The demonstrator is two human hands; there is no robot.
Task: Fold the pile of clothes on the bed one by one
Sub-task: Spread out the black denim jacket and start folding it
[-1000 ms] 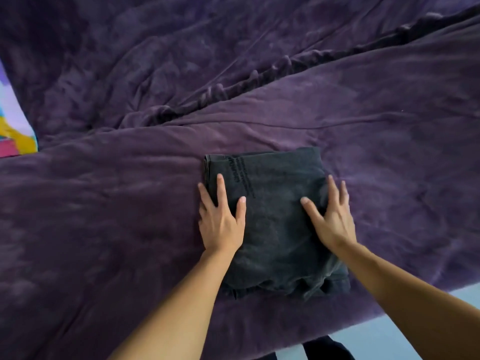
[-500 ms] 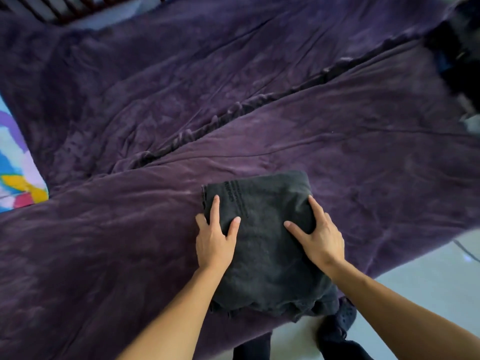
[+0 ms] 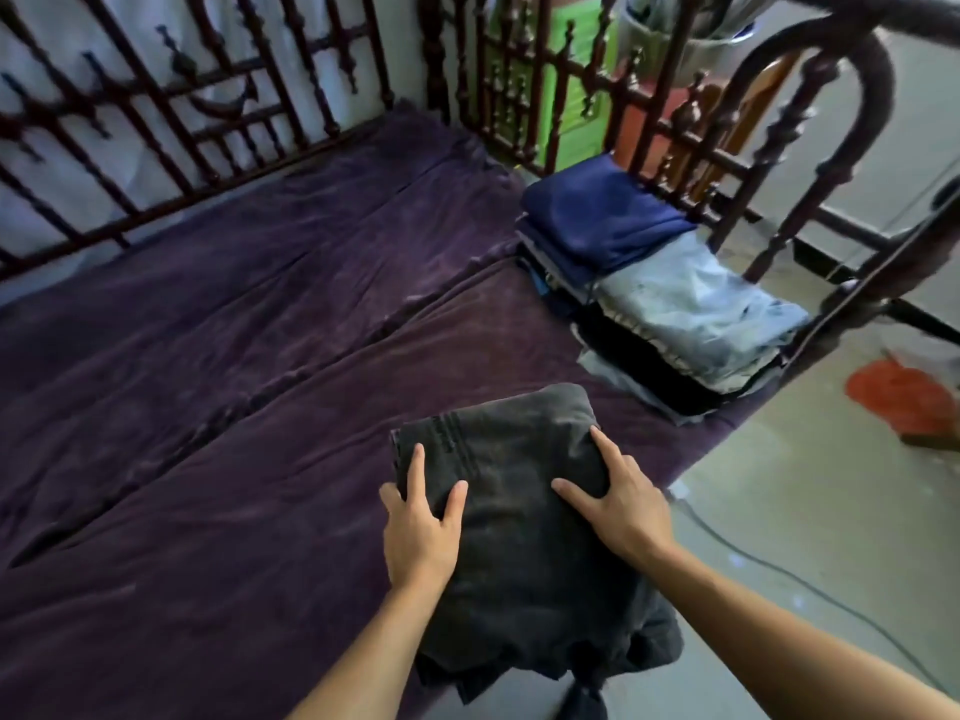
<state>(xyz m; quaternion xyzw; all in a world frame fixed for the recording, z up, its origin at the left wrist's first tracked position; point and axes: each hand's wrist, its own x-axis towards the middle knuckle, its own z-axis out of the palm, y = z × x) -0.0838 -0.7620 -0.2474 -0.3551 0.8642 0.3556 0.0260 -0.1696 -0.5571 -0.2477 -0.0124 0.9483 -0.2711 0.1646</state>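
Note:
A folded dark grey garment point(image 3: 519, 543) is at the near right edge of the bed, its lower end drooping past the edge of the purple blanket point(image 3: 234, 407). My left hand point(image 3: 421, 532) holds its left side, with thumb and forefinger on top. On its right side is my right hand point(image 3: 623, 506), thumb on top and the other fingers curled round the edge. Further right, by the bed's end rail, stand two stacks of folded clothes: one topped by a navy piece point(image 3: 597, 215), one topped by pale blue denim point(image 3: 691, 314).
A dark carved wooden rail point(image 3: 810, 163) runs along the back and right end of the bed. Grey floor lies to the right, with an orange object point(image 3: 898, 397) and a cable point(image 3: 779, 574) on it. The left of the blanket is bare and creased.
My view has swung up and right, so the rail and folded stacks have come into view. Both hands went from pressing flat on the grey garment to gripping its sides.

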